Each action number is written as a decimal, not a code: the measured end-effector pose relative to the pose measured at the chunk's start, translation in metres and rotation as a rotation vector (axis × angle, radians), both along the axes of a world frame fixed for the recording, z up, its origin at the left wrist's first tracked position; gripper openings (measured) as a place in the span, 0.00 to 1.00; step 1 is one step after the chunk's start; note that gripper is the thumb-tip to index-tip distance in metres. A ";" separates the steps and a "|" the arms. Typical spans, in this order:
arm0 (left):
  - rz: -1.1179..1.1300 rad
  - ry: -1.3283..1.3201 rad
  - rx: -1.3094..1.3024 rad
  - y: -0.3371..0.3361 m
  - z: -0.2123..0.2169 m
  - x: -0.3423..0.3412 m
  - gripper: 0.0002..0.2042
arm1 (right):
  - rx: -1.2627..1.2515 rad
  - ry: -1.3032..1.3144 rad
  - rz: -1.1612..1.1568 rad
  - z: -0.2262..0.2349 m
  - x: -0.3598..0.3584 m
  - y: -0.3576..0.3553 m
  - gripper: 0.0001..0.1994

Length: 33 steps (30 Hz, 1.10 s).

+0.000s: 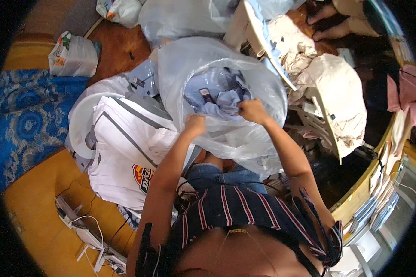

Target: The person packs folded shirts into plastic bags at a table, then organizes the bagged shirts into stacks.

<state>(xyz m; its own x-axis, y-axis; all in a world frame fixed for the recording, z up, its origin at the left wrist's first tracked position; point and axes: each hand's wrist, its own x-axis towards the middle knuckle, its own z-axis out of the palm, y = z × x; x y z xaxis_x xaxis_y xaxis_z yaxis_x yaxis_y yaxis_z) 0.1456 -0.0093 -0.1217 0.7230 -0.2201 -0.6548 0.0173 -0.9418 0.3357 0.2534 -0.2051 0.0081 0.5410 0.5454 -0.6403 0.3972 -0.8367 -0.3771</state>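
A large clear plastic bag (238, 138) stands in front of me with its mouth toward me. Light blue folded clothes (208, 92) lie inside, one bearing a dark label tag. At the near left of the mouth, my left hand (195, 124) is closed on the plastic rim. My right hand (253, 111) is closed too, gripping the near rim further right, close beside the blue cloth. Its fingertips are partly hidden. White garments with grey stripes (129, 134) are heaped left of the bag, spread over a white round-rimmed container (81, 122).
More filled plastic bags (185, 21) stand behind. A white chair (326, 122) with cream cloth (339, 92) is at right, near another person's bare feet (321, 23). Power strips with cords (88, 237) lie at lower left, below a blue patterned cloth (30, 124).
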 end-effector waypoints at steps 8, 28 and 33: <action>0.381 -0.162 -0.362 -0.044 0.071 0.042 0.56 | 0.632 0.007 -0.805 0.254 -0.014 -0.084 0.10; 0.267 -0.995 -1.453 -0.046 0.514 0.134 0.12 | 1.297 -0.654 -1.061 0.452 -0.085 -0.460 0.19; -0.311 -0.825 -1.651 -0.225 0.583 0.061 0.09 | 0.715 -1.076 -0.663 0.413 -0.142 -0.509 0.13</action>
<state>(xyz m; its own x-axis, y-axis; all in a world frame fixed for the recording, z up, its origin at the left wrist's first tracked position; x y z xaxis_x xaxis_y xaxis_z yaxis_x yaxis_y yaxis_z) 0.2065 -0.2347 0.4615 0.5200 -0.3546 0.7771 -0.6897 0.3624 0.6269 0.1119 -0.7137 0.4214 0.8497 0.0312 0.5263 0.3737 -0.7398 -0.5595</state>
